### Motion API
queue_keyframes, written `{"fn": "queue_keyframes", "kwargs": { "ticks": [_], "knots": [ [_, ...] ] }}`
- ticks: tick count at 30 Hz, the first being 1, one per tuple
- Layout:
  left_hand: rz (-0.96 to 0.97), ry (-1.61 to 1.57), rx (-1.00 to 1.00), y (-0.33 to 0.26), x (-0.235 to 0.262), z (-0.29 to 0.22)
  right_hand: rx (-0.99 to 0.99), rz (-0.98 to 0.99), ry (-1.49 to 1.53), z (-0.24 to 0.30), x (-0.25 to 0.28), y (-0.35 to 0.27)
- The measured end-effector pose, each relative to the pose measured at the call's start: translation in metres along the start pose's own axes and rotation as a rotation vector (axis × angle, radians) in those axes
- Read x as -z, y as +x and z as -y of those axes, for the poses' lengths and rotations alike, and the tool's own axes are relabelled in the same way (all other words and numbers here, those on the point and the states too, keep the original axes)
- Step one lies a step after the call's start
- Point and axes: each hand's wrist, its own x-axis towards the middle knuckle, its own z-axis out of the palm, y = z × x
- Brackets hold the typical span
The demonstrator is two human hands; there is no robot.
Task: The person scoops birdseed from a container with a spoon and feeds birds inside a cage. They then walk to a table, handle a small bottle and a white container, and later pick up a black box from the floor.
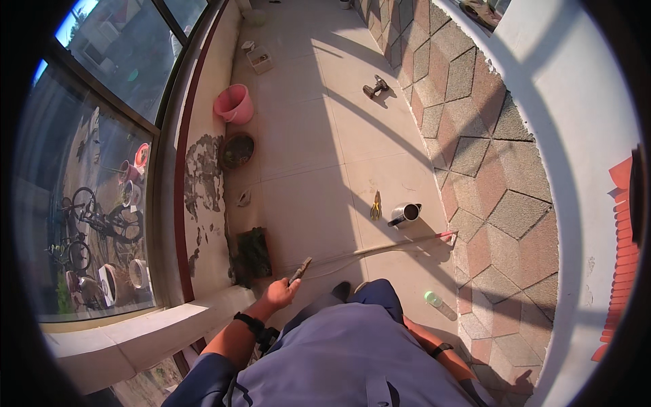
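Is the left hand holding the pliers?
No: the left hand grips a different, slim tool, while the pliers lie on the floor beside the metal jug.

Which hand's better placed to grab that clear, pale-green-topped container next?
Right, probably: your right forearm is nearer the container, though that hand is hidden. Your left hand grips a slim brownish tool.

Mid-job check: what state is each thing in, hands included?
Left hand: closed around a slim tool
Right hand: partly hidden, grip unclear
Pink bucket: standing upright
Metal jug: standing, open-topped
Pliers: lying on the floor
Drill: on the floor, unheld
Left wall: paint peeling
Red-ended pole: lying on the floor
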Motion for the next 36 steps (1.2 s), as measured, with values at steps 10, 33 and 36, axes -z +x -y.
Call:
{"fn": "queue_keyframes", "kwargs": {
  "ticks": [10,33,36],
  "knots": [
    [-0.126,-0.27,0.049,0.11,0.112,-0.09,-0.32,0.157,0.184,0.167,0.203,0.191],
    [-0.367,-0.215,0.186,0.496,0.591,-0.441,-0.075,-0.117,0.185,0.756,0.649,0.618],
    [-0.366,-0.253,0.185,0.545,0.674,-0.496,-0.134,-0.063,0.241,0.8,0.692,0.654]
  ]
}}
